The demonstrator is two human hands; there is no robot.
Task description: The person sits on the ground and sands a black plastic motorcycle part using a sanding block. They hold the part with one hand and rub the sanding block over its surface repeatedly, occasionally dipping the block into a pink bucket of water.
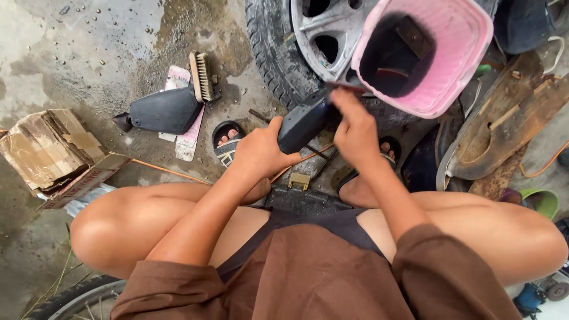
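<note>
My left hand point(261, 151) grips the lower end of a dark, rounded handheld tool point(303, 121). My right hand point(354, 133) is closed around the tool's upper end, with the fingers up near the rim of a pink plastic bucket point(456, 53). The bucket lies tilted on a car tyre with a silver wheel point(284, 53), and its inside is dark. I am squatting, with both knees in view and my sandalled feet on the wet concrete below the tool.
A black mirror-like housing point(166, 111) and a scrub brush point(201, 76) lie at left on the wet floor. A torn cardboard box point(47, 148) sits at far left. Worn wooden boards point(510, 124) lie at right. An orange cable point(172, 172) runs across the ground. A bicycle wheel point(83, 299) shows at bottom left.
</note>
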